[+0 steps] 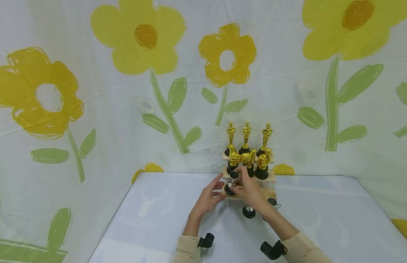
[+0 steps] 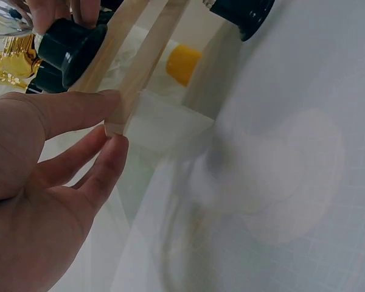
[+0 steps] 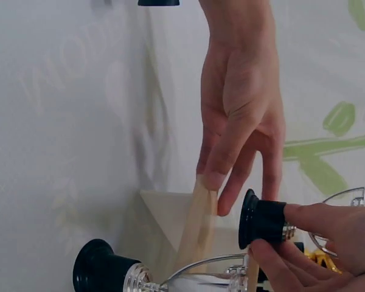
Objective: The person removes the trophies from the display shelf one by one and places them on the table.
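The small silver cup trophy (image 1: 233, 179) stands upright on the lowest step of the wooden tiered stand (image 1: 268, 178), at its left end. The right hand (image 1: 249, 190) comes over it from the near right, fingers curled round its black base (image 3: 263, 219). The left hand (image 1: 208, 197) lies just left of it, straight fingers (image 2: 79, 109) pressing the step's wooden end. Gold trophies (image 1: 246, 137) fill the two farther steps. More silver cups (image 1: 249, 211) wait near on the pale worktop (image 1: 321, 219), before a flowered backdrop.
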`<action>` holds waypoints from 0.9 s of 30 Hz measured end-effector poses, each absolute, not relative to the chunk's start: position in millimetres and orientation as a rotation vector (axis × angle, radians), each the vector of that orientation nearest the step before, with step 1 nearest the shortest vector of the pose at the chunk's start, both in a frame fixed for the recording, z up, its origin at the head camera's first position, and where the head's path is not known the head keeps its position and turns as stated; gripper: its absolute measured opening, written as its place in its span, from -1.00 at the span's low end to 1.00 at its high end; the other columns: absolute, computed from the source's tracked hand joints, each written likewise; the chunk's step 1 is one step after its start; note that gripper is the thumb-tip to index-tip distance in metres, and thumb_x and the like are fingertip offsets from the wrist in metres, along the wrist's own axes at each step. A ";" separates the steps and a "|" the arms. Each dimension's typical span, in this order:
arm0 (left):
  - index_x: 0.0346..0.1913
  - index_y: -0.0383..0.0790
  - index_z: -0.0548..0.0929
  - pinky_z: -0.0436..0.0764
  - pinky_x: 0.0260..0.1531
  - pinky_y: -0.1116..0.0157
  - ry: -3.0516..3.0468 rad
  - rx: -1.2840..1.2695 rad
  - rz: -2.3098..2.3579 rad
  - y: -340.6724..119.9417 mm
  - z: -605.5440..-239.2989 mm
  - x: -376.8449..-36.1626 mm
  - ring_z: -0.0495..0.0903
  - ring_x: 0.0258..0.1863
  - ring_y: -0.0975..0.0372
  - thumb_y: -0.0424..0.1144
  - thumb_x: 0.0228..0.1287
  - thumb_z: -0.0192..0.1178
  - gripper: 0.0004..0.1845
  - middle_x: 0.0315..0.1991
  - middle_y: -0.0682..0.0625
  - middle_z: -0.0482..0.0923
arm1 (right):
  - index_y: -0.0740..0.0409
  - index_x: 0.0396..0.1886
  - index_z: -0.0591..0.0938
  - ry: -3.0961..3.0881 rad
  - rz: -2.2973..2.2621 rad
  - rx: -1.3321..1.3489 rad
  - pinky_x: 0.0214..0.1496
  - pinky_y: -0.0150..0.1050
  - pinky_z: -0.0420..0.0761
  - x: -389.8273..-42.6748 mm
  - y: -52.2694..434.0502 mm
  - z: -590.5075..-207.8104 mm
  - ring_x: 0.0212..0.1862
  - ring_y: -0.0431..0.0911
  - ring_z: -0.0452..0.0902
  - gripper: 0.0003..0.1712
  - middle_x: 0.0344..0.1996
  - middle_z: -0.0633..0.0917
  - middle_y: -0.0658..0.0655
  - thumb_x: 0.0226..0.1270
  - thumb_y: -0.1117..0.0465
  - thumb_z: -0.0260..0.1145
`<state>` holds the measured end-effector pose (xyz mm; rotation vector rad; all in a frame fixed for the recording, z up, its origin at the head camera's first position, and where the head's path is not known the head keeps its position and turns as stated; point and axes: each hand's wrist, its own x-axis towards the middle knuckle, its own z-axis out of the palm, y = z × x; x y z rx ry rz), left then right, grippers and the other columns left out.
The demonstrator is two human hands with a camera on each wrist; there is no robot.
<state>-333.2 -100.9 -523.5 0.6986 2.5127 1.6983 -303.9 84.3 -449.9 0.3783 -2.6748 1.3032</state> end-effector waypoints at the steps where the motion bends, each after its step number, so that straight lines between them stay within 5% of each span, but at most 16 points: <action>1: 0.53 -0.07 0.16 0.63 0.13 0.03 2.512 0.699 1.699 -100.6 -521.8 -332.2 0.54 0.18 -0.11 -0.51 0.21 0.26 -0.14 0.22 -0.30 0.50 | 0.10 0.15 0.29 -2.673 1.322 0.378 -0.16 -0.15 0.75 -302.7 84.8 -449.6 -0.11 0.07 0.73 -0.34 -0.27 0.72 0.16 0.15 0.38 0.45; 8: 0.52 -0.28 0.12 0.55 0.15 -0.16 2.451 0.736 1.731 -100.4 -504.9 -322.2 0.50 0.19 -0.25 -0.61 0.20 0.19 -0.16 0.22 -0.46 0.43 | 0.11 0.21 0.28 -2.661 1.400 0.322 -0.14 -0.18 0.76 -287.5 85.2 -452.4 -0.10 0.07 0.74 -0.31 -0.20 0.72 0.17 0.16 0.36 0.45; 16: 0.53 -0.07 0.14 0.64 0.12 0.06 2.508 0.743 1.696 -103.1 -524.1 -332.8 0.57 0.16 -0.09 -0.53 0.23 0.24 -0.14 0.23 -0.29 0.49 | 0.08 0.21 0.31 -2.575 1.536 0.305 -0.12 -0.29 0.75 -268.7 81.9 -470.6 -0.14 -0.03 0.73 -0.27 -0.28 0.71 0.09 0.11 0.43 0.46; 27: 0.54 -0.03 0.14 0.64 0.13 0.12 2.515 0.735 1.675 -104.1 -526.8 -334.9 0.56 0.17 -0.06 -0.45 0.23 0.29 -0.13 0.25 -0.32 0.47 | 0.04 0.15 0.34 -2.585 1.485 0.299 -0.27 -0.35 0.74 -255.8 77.8 -499.6 -0.23 -0.05 0.77 -0.32 -0.33 0.77 0.06 0.09 0.38 0.48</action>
